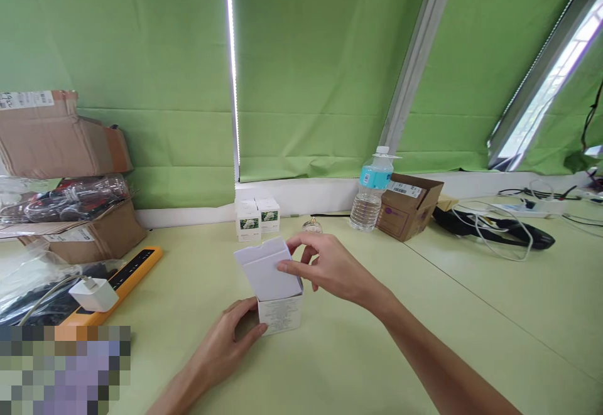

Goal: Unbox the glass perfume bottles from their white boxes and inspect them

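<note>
A small white carton (279, 316) with fine print on its front stands on the table, its white lid flap (271, 270) raised and tilted back. At the carton's lower left side, my left hand (230, 336) grips it, thumb at the front edge and fingers round the side. My right hand (325, 264) pinches the flap's right edge between thumb and fingers. The carton's inside is hidden from view. Just behind my right hand stands a small clear glass object with a gold top (312, 225), partly covered by the hand.
Two small white boxes with flower pictures (258, 219) stand by the wall. To the right are a water bottle (372, 192), a brown cardboard box (406, 208) and a black device with a white cable (494, 230). Stacked cardboard boxes (61, 139) and an orange power strip (136, 274) lie left.
</note>
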`<control>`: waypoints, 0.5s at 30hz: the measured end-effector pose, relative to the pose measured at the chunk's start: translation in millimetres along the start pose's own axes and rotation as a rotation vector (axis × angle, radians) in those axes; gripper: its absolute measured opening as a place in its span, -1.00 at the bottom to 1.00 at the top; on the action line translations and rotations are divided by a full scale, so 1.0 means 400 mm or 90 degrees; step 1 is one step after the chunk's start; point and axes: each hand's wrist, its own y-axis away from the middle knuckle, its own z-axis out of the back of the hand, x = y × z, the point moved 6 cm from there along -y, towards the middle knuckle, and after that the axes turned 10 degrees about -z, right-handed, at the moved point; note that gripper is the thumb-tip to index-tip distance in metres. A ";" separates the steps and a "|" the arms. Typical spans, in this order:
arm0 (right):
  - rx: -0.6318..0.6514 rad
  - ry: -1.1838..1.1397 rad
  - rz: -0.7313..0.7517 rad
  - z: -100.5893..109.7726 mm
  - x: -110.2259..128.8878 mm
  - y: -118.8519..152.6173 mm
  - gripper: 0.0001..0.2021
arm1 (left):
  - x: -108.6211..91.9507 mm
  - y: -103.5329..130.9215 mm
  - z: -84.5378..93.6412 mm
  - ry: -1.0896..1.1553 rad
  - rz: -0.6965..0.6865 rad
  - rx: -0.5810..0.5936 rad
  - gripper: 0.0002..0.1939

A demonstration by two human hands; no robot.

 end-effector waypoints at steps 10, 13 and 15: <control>0.041 -0.057 -0.019 -0.001 -0.016 0.001 -0.67 | 0.000 -0.004 -0.003 0.012 -0.004 -0.002 -0.59; 0.055 -0.071 -0.024 0.001 -0.014 0.004 -0.67 | 0.001 -0.003 -0.003 0.009 -0.004 -0.002 -0.60; 0.054 -0.086 -0.030 0.002 -0.015 0.004 -0.67 | 0.003 -0.003 -0.002 0.009 -0.004 -0.005 -0.61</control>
